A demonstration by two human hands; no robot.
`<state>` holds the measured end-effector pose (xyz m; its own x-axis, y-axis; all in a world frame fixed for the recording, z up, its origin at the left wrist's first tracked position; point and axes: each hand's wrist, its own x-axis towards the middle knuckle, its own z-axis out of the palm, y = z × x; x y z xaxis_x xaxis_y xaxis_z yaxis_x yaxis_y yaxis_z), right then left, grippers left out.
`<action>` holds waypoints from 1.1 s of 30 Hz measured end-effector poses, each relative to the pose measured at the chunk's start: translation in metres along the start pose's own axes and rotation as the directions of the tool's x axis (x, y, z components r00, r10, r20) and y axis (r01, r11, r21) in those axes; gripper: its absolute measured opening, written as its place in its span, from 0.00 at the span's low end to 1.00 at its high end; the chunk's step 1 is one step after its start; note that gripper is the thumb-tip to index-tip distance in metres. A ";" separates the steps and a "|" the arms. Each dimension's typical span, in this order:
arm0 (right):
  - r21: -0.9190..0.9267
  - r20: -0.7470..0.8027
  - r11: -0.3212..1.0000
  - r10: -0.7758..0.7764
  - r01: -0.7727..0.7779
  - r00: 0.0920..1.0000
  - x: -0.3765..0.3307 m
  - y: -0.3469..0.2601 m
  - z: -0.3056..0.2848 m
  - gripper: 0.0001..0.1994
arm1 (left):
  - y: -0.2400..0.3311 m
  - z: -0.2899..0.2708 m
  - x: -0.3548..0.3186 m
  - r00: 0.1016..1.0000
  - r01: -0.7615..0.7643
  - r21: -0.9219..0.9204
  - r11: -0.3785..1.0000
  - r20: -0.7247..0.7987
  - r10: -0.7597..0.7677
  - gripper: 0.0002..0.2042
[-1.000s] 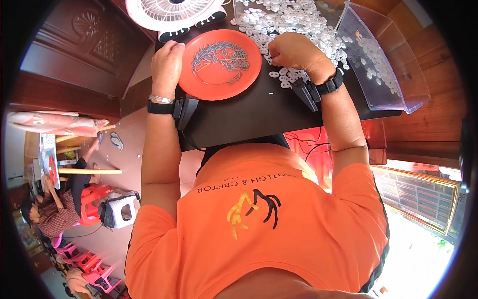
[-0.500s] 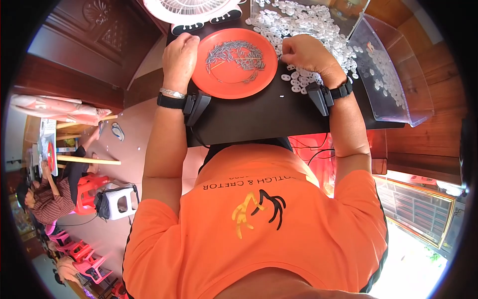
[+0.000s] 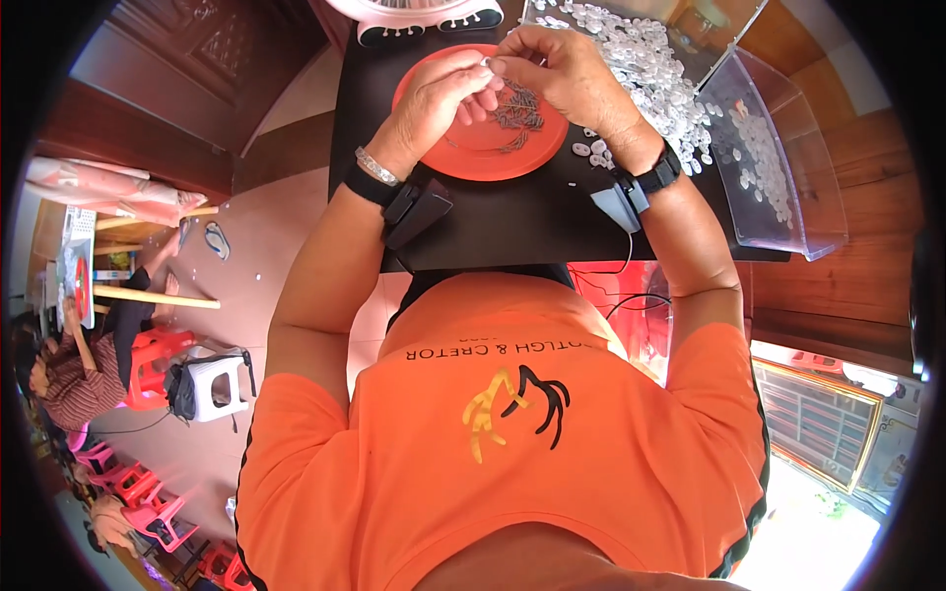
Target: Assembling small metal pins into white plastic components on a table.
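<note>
Over the orange plate (image 3: 476,164), my two hands meet at the fingertips. My left hand (image 3: 436,100) pinches a small white plastic piece (image 3: 486,61) between thumb and forefinger, its other fingers curled below. Against that piece, the closed thumb and fingertips of my right hand (image 3: 570,81) press together; what they hold is too small to make out. Many thin grey screw-like pins (image 3: 519,110) lie in the plate, partly hidden by my hands. Right of the plate spreads a heap of white oval plastic pieces (image 3: 650,84).
A clear plastic bin (image 3: 788,212) with more white pieces stands at the table's right edge. A white and pink fan (image 3: 424,14) stands at the back. A dark tabletop (image 3: 493,231) lies before me. At far left another person (image 3: 84,379) sits near stools.
My hands were apart on either side of the plate, the right one by the heap. Both have come together above the plate, with a white piece now at the left fingertips.
</note>
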<state>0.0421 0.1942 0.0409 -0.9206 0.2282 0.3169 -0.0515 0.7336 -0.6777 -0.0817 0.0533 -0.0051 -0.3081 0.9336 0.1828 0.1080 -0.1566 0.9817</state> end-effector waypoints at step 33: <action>-0.278 0.378 0.884 -0.260 0.377 0.888 -0.002 0.009 0.062 0.07 | -0.009 -0.027 0.002 0.952 0.002 -0.146 0.989 -0.302 -0.047 0.11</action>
<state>0.0196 0.1603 -0.0072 -0.9510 -0.2302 0.2065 -0.2849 0.9120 -0.2951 -0.1086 0.0478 -0.0121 -0.5843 0.7987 0.1438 -0.0323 -0.1999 0.9793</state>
